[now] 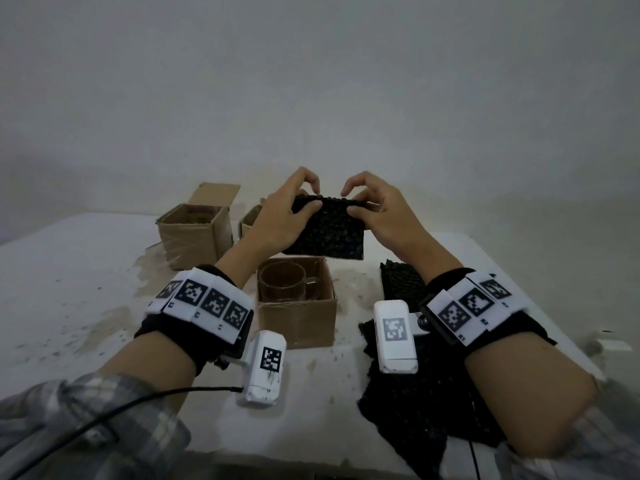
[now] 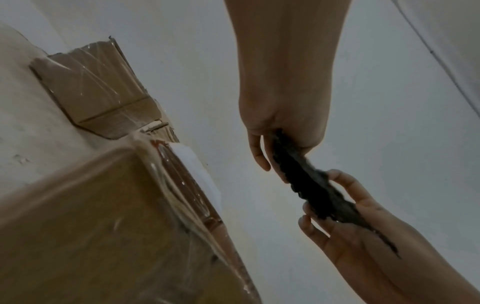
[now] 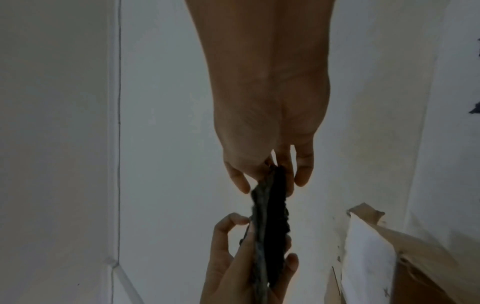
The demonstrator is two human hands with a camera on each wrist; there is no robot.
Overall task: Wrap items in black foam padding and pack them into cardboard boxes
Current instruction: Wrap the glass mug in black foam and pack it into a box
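A black bumpy foam sheet hangs folded in the air, held along its top edge by both hands. My left hand pinches its left part between thumb and fingers; my right hand pinches the right part. Straight below the sheet stands an open cardboard box with a clear glass mug inside. In the left wrist view, the left hand grips the foam sheet edge-on, above the box. Seen from the right wrist, the right hand holds the foam sheet.
Two more open cardboard boxes stand at the back left of the white table. Loose black foam pieces lie under my right forearm, another right of the mug box. A grey wall rises behind.
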